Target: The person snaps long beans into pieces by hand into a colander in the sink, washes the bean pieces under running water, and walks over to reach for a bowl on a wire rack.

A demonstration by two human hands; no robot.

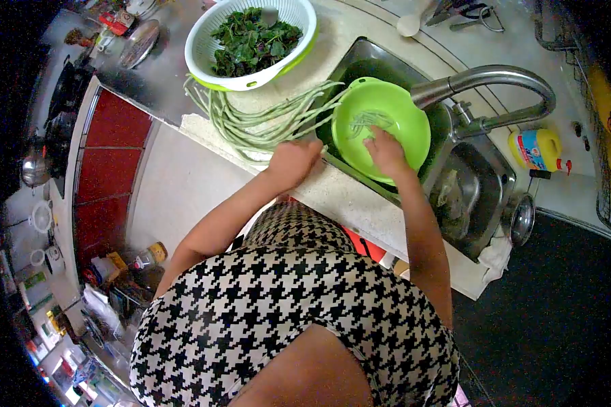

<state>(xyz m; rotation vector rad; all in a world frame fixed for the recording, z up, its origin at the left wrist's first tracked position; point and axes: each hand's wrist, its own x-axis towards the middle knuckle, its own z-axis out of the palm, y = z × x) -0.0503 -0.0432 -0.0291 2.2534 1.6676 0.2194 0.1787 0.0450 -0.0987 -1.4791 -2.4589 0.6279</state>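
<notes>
My left hand (pixel 295 164) is closed at the counter's front edge, beside a bundle of long pale-green beans (pixel 248 132). A bit of bean seems to stick out past its fingers; most of what it holds is hidden. My right hand (pixel 387 153) reaches over a bright green bowl (pixel 414 136), with fingers apart and pointing down. Short cut bean pieces (pixel 370 122) lie in the bowl under the fingertips. The bowl sits in the left basin of the sink (pixel 363 51). Some bean ends reach toward the bowl's rim.
A white and green colander (pixel 195 51) of dark leafy greens (pixel 254 44) stands behind the beans. The faucet (pixel 516 71) arches right of the bowl. A yellow bottle (pixel 536 149) stands beyond the second basin (pixel 485 176). Scissors (pixel 478 19) and a pale spoon (pixel 409 26) lie behind the sink.
</notes>
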